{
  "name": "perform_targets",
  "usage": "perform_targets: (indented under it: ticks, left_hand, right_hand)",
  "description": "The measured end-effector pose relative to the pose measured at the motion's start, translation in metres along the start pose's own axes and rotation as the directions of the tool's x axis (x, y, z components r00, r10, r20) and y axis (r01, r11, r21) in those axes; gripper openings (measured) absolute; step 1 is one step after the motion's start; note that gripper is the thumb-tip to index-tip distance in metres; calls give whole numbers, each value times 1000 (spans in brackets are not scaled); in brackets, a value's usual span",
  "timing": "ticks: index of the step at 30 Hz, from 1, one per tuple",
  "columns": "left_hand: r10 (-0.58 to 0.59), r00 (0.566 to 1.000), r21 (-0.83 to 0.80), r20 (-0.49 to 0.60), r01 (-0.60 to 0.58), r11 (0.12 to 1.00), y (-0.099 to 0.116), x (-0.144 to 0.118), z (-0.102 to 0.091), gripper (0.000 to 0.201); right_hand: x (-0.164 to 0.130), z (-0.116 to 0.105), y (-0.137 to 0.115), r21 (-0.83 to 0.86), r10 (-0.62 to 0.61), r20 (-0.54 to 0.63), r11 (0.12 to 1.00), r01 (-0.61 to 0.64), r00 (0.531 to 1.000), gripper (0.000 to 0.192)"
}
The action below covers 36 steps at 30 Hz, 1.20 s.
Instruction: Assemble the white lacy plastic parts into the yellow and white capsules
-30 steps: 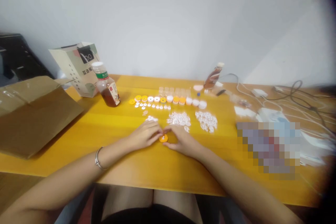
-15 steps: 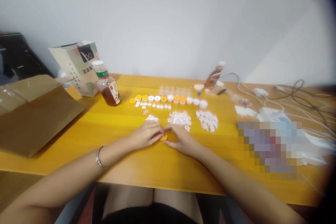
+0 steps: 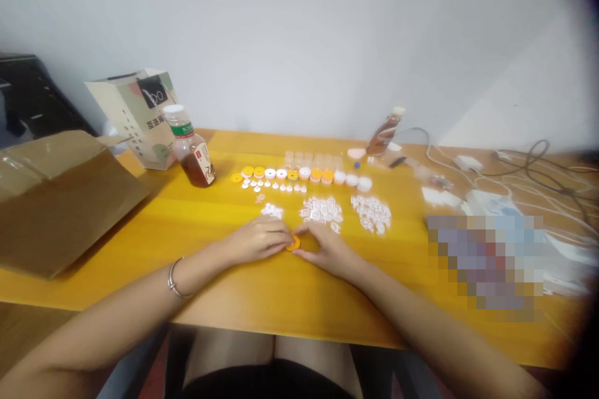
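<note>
A small orange ring [image 3: 293,243] is pinched between the left hand [image 3: 255,241] and the right hand [image 3: 327,249], low over the yellow desk [image 3: 196,224]. A row of finished rings [image 3: 299,176] is lined up behind. Piles of white bits [image 3: 346,212] are left unused.

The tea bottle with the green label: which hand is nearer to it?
Left. The left hand lies in front of the tea bottle, slightly right of it; the right hand is farther right, across the orange disc.
</note>
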<state>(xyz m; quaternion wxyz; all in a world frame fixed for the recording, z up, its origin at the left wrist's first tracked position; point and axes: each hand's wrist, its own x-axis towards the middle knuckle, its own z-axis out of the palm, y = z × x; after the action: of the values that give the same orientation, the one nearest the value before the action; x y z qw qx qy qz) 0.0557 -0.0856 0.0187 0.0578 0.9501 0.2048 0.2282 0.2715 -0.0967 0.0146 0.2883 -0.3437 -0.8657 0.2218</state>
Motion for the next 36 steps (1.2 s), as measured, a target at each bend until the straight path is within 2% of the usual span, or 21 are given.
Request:
perform_targets:
  ticks: [10,18,21,36]
  left_hand:
    - [-23,1000,-26,-16,22,999,-1,-1,-7,23]
    - [71,997,18,44,-72,997,-5,-2,-11,23]
    - [72,996,36,53,-73,997,-6,-2,-11,24]
    - [85,995,53,56,-88,995,-8,-4,-8,25]
  right_hand:
    - [-2,-1,0,-11,-12,1,1000,12,1000,20]
    - [-2,-1,7,-44,-69,21,997,70,997,19]
    - [-2,-1,8,-52,-94,21,994,95,995,18]
    - [-3,3,13,-136,-221,-62,968,211,973,13]
